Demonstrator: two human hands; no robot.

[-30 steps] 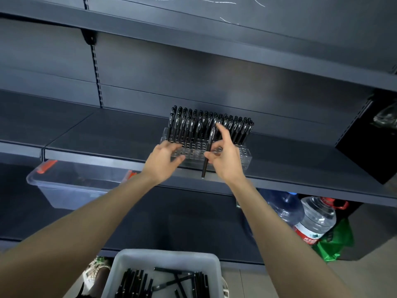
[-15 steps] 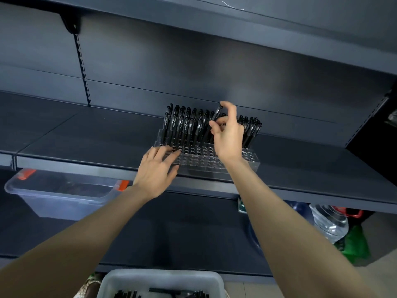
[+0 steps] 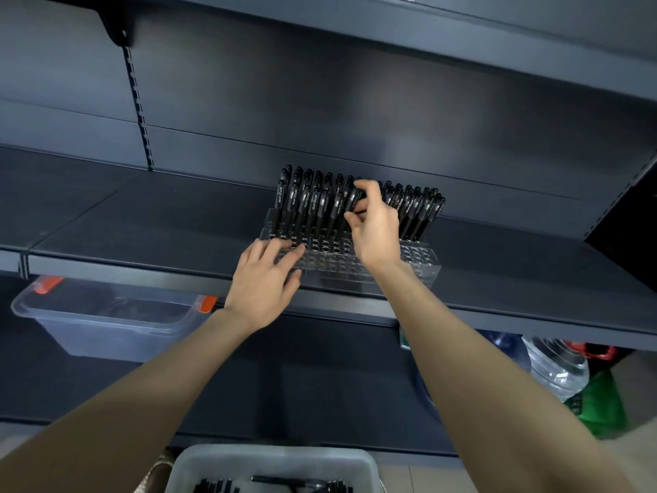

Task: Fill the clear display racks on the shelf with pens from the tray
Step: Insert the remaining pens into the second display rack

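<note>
While pinched, pen [image 3: 348, 202] near-upright, cap up.

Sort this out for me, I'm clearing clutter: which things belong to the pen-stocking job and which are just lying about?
Job: rack, pens in it, tray, left hand resting on the rack, right hand pinching a pen.
Lying about: clear bin, water bottle, green bag.

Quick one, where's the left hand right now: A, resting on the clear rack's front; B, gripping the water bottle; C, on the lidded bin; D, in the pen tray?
A: the left hand lies on the empty front holes of the clear rack; the right hand pinches a pen.
</note>
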